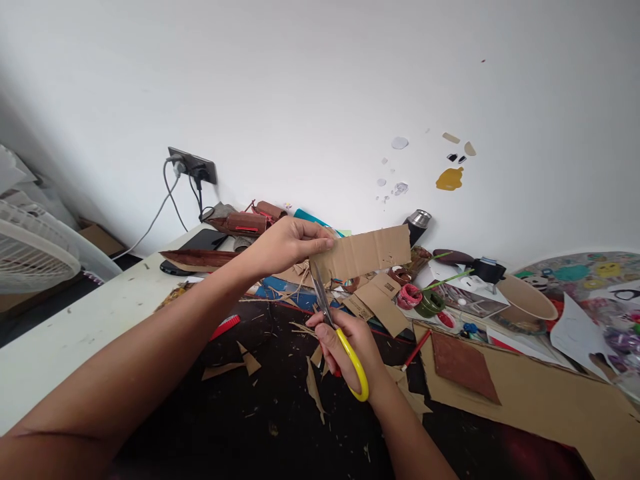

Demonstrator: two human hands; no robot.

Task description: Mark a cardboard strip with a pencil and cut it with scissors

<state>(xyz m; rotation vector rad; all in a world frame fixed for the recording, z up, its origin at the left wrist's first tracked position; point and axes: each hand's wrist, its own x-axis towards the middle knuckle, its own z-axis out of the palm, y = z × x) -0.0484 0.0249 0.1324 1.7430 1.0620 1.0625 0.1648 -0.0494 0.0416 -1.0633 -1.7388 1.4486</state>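
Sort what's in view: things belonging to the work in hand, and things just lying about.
In use:
- cardboard strip, in the left hand
- yellow-handled scissors, in the right hand

Apparently just lying about:
- flask
- pink pot
- red-brown square

The left hand (289, 244) pinches, its forearm (145, 353) stretched behind it. Below it, the right hand (369, 345) is curled in a grip.
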